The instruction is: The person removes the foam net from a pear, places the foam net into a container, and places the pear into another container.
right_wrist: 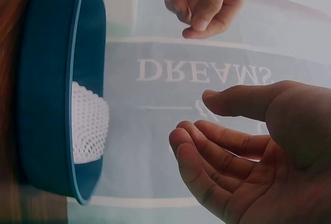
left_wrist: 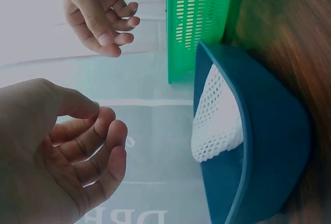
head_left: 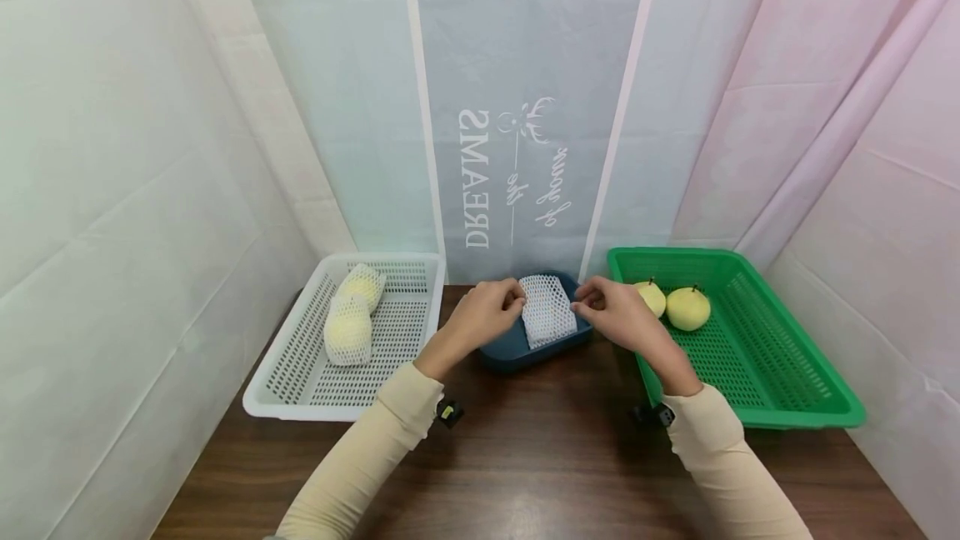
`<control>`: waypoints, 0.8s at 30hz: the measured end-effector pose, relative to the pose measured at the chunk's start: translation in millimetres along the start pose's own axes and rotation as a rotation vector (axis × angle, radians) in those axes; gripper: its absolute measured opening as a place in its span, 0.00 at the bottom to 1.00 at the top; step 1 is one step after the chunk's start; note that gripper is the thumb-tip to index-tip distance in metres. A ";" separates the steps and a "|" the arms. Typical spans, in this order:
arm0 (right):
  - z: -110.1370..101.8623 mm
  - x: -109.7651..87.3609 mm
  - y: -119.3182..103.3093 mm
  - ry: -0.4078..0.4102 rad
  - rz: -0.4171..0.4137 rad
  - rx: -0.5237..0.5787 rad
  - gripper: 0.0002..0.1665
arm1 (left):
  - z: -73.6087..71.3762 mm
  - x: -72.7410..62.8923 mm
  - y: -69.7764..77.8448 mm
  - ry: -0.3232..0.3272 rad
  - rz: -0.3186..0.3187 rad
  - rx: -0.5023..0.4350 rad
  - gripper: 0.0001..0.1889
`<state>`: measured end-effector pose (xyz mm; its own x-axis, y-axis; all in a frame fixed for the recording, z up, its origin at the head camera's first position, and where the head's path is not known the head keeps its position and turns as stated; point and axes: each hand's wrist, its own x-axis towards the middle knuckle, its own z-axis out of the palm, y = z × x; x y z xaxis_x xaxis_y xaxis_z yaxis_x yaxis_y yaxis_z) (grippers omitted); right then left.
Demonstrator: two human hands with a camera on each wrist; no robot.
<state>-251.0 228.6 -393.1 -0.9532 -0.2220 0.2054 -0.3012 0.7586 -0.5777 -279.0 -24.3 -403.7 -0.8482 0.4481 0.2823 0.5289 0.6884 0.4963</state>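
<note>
White foam fruit nets [head_left: 549, 313] lie flat in a small dark blue basin [head_left: 517, 354]; how many are stacked there I cannot tell. My left hand [head_left: 486, 312] hovers above the basin's left side, its fingers loosely bent and the thumb close to the index fingertip [left_wrist: 106, 114]. Over the right side is my right hand [head_left: 617, 312], with a gap between thumb and fingers in the right wrist view. Neither hand holds anything. Both wrist views show the hands apart from the nets and higher than the basin's rim [right_wrist: 77, 38].
At the right, a green basket [head_left: 797, 357] holds two yellow pears [head_left: 687, 309], one partly behind my right hand. A white basket [head_left: 272, 382] at the left holds two net-wrapped pears [head_left: 349, 336]. Behind the brown table [head_left: 525, 457] hangs a printed curtain [head_left: 517, 32].
</note>
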 end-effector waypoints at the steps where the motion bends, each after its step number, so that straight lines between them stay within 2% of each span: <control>1: 2.7 0.5 -1.3 0.002 0.001 0.003 0.15 | -1.1 -0.1 -0.9 0.004 -0.002 0.003 0.09; 6: 14.7 2.7 -9.9 0.011 -0.020 0.012 0.15 | -3.7 -0.4 -4.5 0.025 -0.008 0.014 0.09; 12: 29.3 7.4 -20.2 0.011 -0.043 0.026 0.14 | -6.0 -0.4 -10.2 0.021 -0.022 0.011 0.09; 24: 49.2 9.6 -29.4 -0.019 -0.032 0.098 0.14 | -14.9 -3.2 -22.5 0.026 -0.031 0.000 0.10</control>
<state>-252.6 174.0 -412.9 -0.9430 -0.2574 0.2107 -0.3320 0.6875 -0.6459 -288.6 -49.7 -403.5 -0.8648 0.4111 0.2883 0.5021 0.7017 0.5054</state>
